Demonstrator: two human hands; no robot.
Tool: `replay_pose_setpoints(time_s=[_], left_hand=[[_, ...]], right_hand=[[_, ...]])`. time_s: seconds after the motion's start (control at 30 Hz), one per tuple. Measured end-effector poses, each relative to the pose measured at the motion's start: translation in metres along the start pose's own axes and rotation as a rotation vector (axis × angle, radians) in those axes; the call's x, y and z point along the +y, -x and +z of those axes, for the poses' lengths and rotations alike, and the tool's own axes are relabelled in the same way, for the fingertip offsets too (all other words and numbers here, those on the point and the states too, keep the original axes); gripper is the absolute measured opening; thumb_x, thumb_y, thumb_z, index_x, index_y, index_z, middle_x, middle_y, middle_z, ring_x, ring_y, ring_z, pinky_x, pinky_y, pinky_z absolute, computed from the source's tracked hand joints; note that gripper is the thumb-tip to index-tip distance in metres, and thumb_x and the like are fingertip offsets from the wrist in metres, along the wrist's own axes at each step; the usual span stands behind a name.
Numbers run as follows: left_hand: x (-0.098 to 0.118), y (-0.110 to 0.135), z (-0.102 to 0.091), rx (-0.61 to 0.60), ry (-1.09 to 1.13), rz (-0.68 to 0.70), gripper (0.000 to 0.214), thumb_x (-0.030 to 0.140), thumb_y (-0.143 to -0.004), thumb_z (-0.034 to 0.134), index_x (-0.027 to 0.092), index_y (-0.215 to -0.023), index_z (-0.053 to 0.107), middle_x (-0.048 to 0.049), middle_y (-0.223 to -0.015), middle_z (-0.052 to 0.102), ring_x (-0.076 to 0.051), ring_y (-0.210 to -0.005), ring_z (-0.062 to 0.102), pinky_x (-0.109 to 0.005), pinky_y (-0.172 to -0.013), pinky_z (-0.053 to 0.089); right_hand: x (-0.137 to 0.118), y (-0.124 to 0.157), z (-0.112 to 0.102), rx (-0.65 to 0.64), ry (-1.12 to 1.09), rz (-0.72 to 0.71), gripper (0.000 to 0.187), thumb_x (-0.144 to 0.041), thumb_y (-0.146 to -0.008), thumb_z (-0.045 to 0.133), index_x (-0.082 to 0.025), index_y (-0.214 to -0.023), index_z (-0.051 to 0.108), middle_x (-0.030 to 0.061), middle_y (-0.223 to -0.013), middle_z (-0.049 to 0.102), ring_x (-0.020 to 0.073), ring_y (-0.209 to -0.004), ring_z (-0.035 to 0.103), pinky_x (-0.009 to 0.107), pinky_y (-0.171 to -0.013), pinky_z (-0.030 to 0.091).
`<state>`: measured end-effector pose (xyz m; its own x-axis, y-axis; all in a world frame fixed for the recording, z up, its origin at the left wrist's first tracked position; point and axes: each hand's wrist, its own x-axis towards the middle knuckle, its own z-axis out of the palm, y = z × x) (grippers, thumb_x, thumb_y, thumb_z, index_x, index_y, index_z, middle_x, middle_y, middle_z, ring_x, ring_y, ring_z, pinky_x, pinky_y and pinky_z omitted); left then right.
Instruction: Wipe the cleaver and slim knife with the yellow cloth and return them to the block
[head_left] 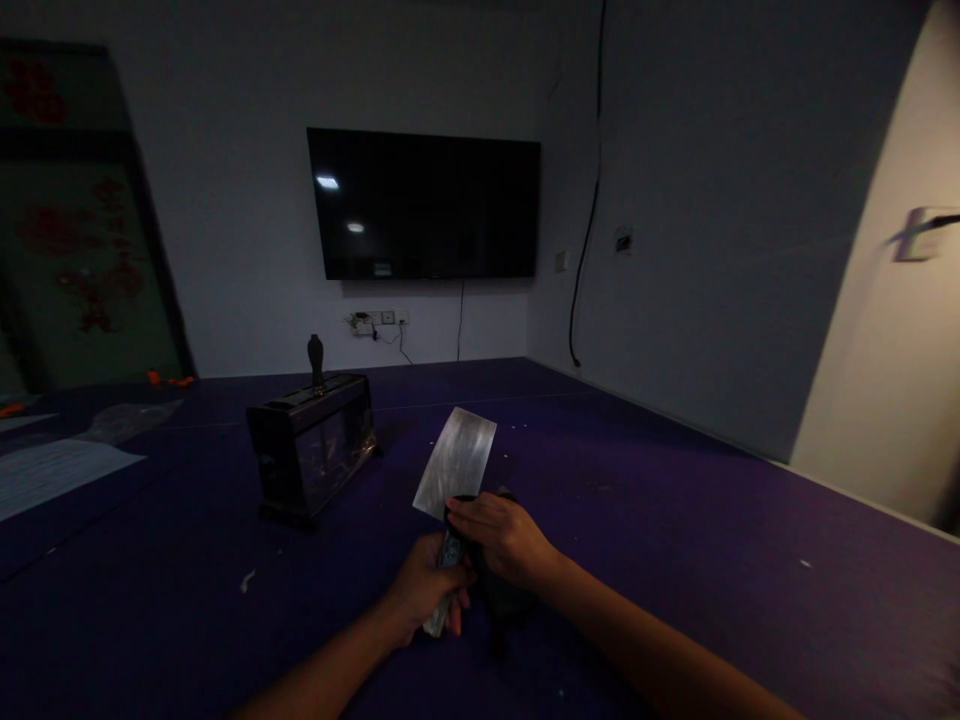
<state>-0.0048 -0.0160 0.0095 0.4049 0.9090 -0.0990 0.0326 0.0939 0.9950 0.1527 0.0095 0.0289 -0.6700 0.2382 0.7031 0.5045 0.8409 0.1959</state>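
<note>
A cleaver with a broad steel blade (456, 460) points up and away from me over the purple table. My left hand (424, 588) is closed round its handle from below. My right hand (501, 535) is closed over the top of the handle, just under the blade, and touches the left hand. A dark object sits beneath my right hand; I cannot make out what it is. To the left stands a dark knife block (311, 445) with clear sides and one black handle (316, 358) sticking up from its top.
The purple table (675, 520) fills the room's floor area up to the walls. Clear plastic and pale sheets (60, 465) lie at the far left. A wall-mounted television (424, 205) hangs ahead, with a cable (592, 200) running down the right wall.
</note>
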Motion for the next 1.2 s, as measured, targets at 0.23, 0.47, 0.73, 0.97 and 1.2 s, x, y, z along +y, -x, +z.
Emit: replay_pose_setpoints(time_s=[0.23, 0.47, 0.73, 0.97, 1.2], left_hand=[[-0.001, 0.000, -0.001, -0.009, 0.006, 0.000, 0.029, 0.034, -0.061, 0.063, 0.015, -0.077, 0.046, 0.0035, -0.044, 0.053, -0.012, -0.028, 0.047, -0.017, -0.028, 0.029], [-0.003, -0.002, -0.002, -0.018, 0.024, -0.012, 0.031, 0.033, -0.059, 0.064, 0.016, -0.077, 0.046, 0.0045, -0.044, 0.053, -0.011, -0.027, 0.046, -0.017, -0.027, 0.030], [-0.001, -0.002, -0.002, -0.091, -0.008, -0.041, 0.025, 0.024, -0.059, 0.059, 0.016, -0.078, 0.045, 0.0038, -0.045, 0.055, -0.011, -0.026, 0.046, -0.016, -0.027, 0.029], [-0.001, -0.001, -0.001, -0.125, -0.038, -0.042, 0.023, 0.020, -0.060, 0.057, 0.016, -0.078, 0.044, 0.0054, -0.045, 0.053, -0.010, -0.027, 0.046, -0.016, -0.028, 0.031], [-0.003, -0.003, -0.003, -0.140, -0.046, -0.042, 0.021, 0.018, -0.061, 0.055, 0.017, -0.078, 0.043, 0.0051, -0.046, 0.053, -0.010, -0.027, 0.045, -0.017, -0.028, 0.032]], right_hand=[[0.001, 0.001, 0.002, 0.013, 0.008, -0.013, 0.044, -0.003, -0.071, 0.036, -0.011, -0.109, 0.057, 0.0106, -0.115, 0.058, 0.0186, -0.087, 0.056, 0.032, -0.071, 0.049], [0.006, 0.004, 0.002, -0.029, 0.037, -0.022, 0.048, -0.003, -0.069, 0.035, -0.012, -0.109, 0.057, 0.0106, -0.116, 0.057, 0.0177, -0.087, 0.057, 0.034, -0.074, 0.049], [0.031, 0.014, -0.005, 0.046, 0.047, 0.133, 0.056, 0.002, -0.065, 0.032, -0.015, -0.113, 0.056, 0.0071, -0.119, 0.055, 0.0177, -0.093, 0.055, 0.034, -0.080, 0.047], [0.055, 0.020, -0.015, 0.118, 0.173, 0.384, 0.063, 0.005, -0.064, 0.032, -0.016, -0.120, 0.051, 0.0062, -0.123, 0.053, 0.0192, -0.089, 0.052, 0.035, -0.079, 0.048], [0.071, 0.021, -0.021, 0.073, 0.166, 0.460, 0.070, 0.004, -0.063, 0.033, -0.018, -0.128, 0.041, 0.0058, -0.131, 0.043, 0.0192, -0.098, 0.051, 0.038, -0.086, 0.044]])
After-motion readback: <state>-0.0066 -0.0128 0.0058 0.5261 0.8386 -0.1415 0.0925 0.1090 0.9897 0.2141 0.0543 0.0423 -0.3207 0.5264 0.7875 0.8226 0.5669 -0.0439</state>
